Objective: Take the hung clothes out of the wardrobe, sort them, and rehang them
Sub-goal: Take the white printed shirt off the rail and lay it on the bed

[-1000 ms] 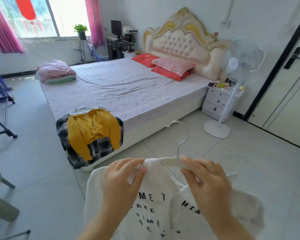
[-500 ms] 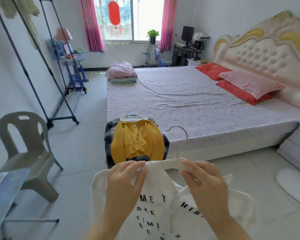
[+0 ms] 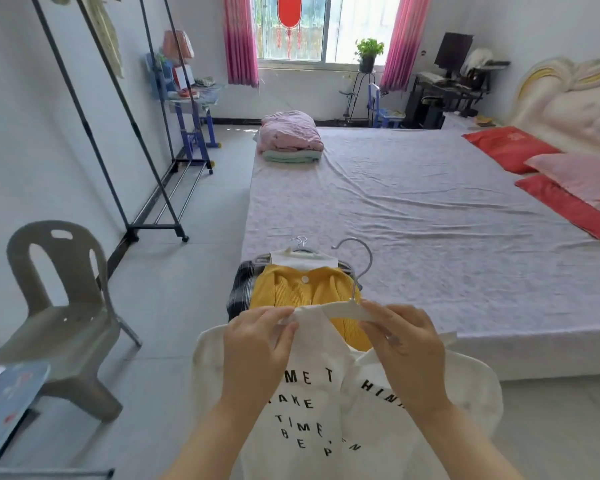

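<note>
Here, my left hand (image 3: 257,348) and right hand (image 3: 404,344) pinch a white shirt (image 3: 312,427) on its hanger (image 3: 343,311).
I should seat both shoulders evenly so nothing slips.

Daylight from a pink-curtained window (image 3: 340,29) falls across the bed (image 3: 430,220) and grey floor (image 3: 174,306).

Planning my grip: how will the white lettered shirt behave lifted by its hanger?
Likely floppy: the shirt droops in folds below the left hand and right hand. Probably light: fingertips alone hold it. It might slide off the smooth hanger.
</note>
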The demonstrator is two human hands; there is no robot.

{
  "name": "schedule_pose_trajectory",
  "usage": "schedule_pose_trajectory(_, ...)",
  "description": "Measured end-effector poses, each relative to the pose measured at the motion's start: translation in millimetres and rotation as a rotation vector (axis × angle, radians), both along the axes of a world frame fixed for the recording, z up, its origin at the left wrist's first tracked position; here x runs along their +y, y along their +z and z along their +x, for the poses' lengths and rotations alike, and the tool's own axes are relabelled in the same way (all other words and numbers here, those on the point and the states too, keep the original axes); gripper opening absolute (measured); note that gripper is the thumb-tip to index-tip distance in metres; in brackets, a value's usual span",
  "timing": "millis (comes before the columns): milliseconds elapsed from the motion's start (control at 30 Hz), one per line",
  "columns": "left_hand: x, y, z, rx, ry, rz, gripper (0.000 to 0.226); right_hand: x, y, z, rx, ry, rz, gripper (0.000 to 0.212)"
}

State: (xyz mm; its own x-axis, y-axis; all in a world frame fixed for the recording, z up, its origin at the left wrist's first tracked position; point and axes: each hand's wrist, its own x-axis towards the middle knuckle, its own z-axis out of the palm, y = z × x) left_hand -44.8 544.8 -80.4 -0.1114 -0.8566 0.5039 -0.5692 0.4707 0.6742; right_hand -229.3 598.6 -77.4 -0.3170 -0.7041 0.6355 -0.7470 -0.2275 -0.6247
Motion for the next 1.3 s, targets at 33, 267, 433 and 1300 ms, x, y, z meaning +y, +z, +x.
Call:
schedule_pose_trajectory(33,-22,-1,-4,-0.011,0.001,0.006,0.015,-22,-2,-3,0.000,-0.005,0.010,0.046)
schedule_pose_trajectory(267,-148,-7,-27,-0.081,-0.022,0.059,0.016,-146,-15,-24,-0.086,-0.006,0.064,0.050)
schedule_pose_trajectory(433,-222,-22,-46,-0.121,-0.012,0.135,0.016,-218,-32,-41,-0.141,0.028,0.124,0.049)
schedule_pose_trajectory(1300,-435,-142,-123,-0.506,0.014,0.809,0.046,-451,-192,-150,-0.051,0.094,1.163,0.044)
